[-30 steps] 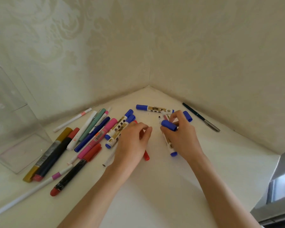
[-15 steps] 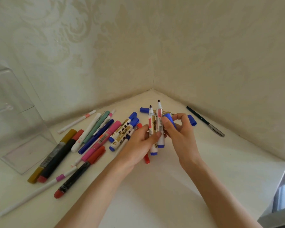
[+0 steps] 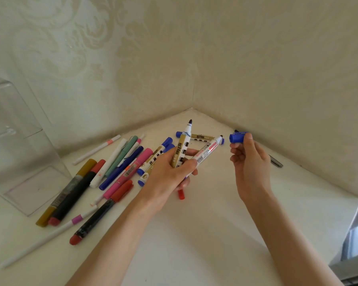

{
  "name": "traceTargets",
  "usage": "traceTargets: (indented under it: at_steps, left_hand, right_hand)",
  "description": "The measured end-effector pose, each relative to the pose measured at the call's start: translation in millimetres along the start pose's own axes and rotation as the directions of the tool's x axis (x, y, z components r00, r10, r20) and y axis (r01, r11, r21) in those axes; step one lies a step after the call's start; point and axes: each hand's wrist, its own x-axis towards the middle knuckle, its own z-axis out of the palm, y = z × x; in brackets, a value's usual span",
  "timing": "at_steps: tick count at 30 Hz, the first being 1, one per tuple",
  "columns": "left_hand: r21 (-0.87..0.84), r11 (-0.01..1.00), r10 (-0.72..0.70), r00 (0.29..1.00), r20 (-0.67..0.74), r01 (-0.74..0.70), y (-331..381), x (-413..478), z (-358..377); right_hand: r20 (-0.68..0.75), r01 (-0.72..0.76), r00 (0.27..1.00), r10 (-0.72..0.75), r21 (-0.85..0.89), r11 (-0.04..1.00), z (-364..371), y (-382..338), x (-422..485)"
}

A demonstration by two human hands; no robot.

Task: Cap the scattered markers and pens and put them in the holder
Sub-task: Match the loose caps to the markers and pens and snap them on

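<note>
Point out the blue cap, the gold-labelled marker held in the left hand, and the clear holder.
blue cap [image 3: 237,137], head view, on its side wall.
gold-labelled marker [image 3: 181,148], head view, mid-barrel.
clear holder [image 3: 19,153], head view, on its front wall.

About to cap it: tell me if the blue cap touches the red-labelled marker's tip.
Apart. The head view shows bare table between the blue cap in the right hand and the red-labelled marker.

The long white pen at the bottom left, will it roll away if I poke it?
Probably. The long white pen looks thin and round, lying flat on the smooth white table, so a sideways poke would likely roll it. It looks light and stiff.
</note>
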Motion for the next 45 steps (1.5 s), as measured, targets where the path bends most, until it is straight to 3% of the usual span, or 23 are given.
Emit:
traceTargets:
  at_steps: [7,16,22,29,37,40,45]
  left_hand:
    - [0.012,1.000,-0.011,0.997,0.072,0.010,-0.4,-1.1,0.5]
    - [0.130,0.986,-0.111,0.990,0.085,0.099,-4.4,-2.8,3.0]
    - [0.101,0.988,-0.124,0.990,0.068,0.116,-3.7,0.0,0.6]
    - [0.085,0.991,-0.109,0.993,0.051,0.104,-6.8,0.1,-0.8]
    - [0.232,0.973,0.006,0.998,-0.060,0.008,-12.1,3.5,-4.2]
    - [0.300,0.954,0.009,1.000,-0.022,-0.002,-11.9,3.2,-4.7]
    - [0.116,0.991,-0.067,0.997,0.037,0.062,-11.4,-1.7,-0.7]
  right_hand:
    - [0.148,-0.089,0.986,0.080,0.057,0.994,1.0,-1.1,-1.9]
    - [0.183,0.243,0.959,-0.215,-0.147,0.959,3.1,-4.7,-9.5]
    - [0.178,0.251,0.956,-0.233,-0.083,0.964,1.3,-3.4,-10.1]
    - [0.285,0.344,0.915,-0.286,-0.179,0.922,4.5,-0.2,-15.1]
    - [0.253,0.316,0.926,-0.280,-0.113,0.942,6.4,3.8,-19.3]
    - [0.236,0.328,0.925,-0.296,-0.106,0.939,7.5,5.3,-21.7]
    - [0.249,0.395,0.898,-0.364,-0.089,0.914,8.5,4.4,-22.1]
